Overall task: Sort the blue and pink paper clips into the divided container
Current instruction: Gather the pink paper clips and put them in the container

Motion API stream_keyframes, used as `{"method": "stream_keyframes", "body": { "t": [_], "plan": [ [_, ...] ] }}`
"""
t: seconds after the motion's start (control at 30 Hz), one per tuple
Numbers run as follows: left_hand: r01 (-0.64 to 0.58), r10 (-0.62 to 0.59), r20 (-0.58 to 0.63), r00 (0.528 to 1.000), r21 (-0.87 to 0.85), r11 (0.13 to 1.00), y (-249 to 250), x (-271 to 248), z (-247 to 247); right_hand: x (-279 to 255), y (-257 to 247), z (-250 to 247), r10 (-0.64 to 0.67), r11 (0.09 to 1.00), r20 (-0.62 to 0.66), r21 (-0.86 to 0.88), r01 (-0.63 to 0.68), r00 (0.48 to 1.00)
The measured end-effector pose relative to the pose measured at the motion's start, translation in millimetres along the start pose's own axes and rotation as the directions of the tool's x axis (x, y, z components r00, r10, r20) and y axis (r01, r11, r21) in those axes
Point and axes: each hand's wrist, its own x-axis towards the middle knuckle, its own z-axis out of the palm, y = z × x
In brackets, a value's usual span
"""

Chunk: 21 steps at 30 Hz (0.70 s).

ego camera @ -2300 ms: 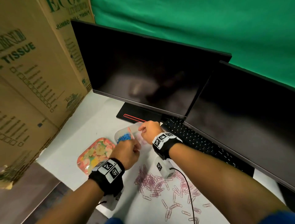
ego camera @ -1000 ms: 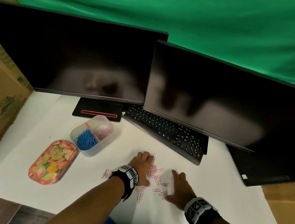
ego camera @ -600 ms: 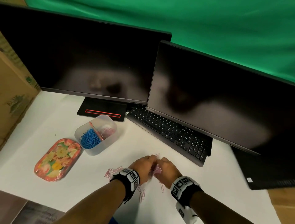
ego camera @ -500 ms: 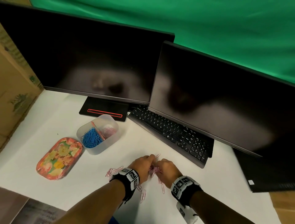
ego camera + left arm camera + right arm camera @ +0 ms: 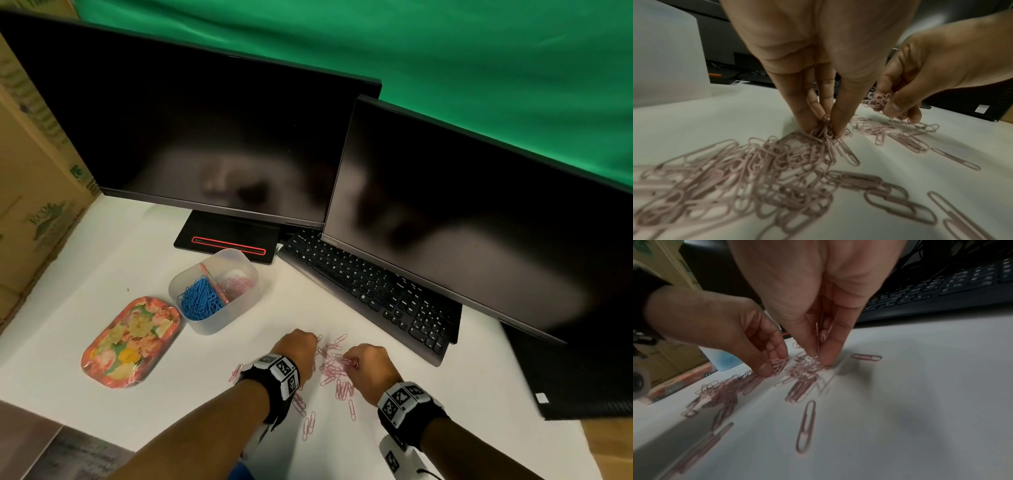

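Observation:
Loose pink paper clips [image 5: 334, 371] lie scattered on the white table [image 5: 137, 260] near its front. My left hand [image 5: 297, 353] pinches a bunch of pink clips [image 5: 823, 129] between thumb and fingers, down at the table. My right hand [image 5: 368, 368] also pinches several pink clips [image 5: 819, 337] just beside it. The translucent divided container [image 5: 239, 298] stands to the back left, with blue clips [image 5: 200, 303] in its left half and pink clips [image 5: 236, 282] in its right half.
A floral tray [image 5: 130, 342] lies left of the container. A black keyboard [image 5: 370, 291] runs behind the hands, under two dark monitors [image 5: 205, 137]. Cardboard boxes [image 5: 30, 171] stand at the left. The table's front edge is close to my forearms.
Both hands came from the container to the pink clips at the front, drew together and closed on bunches of them. They have now moved slightly apart.

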Motion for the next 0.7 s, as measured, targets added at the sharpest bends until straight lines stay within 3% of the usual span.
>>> {"method": "stream_keyframes", "body": {
  "t": [0.17, 0.4, 0.57, 0.7],
  "plan": [
    [-0.025, 0.012, -0.063, 0.998, -0.21, 0.977, -12.1, -2.2, -0.8, 5.1, -11.7, -11.0, -0.006, 0.996, -0.034, 0.089, 0.009, 0.999],
    [-0.066, -0.041, -0.196, 0.98, -0.512, 0.857, -32.5, -13.1, -20.6, 22.1, -46.6, -28.1, -0.054, 0.982, -0.092, 0.178, 0.07, 0.994],
    [-0.137, -0.138, -0.349, 0.927, -0.656, 0.742, -59.3, -21.0, -71.4, 46.3, -90.4, -39.5, -0.089, 0.952, -0.134, 0.278, 0.123, 0.987],
    [-0.104, -0.294, -0.439, 0.849, -0.685, 0.721, -91.9, -20.4, -111.0, 66.0, -127.8, -45.9, -0.127, 0.92, -0.168, 0.349, 0.18, 0.977]
  ]
}}
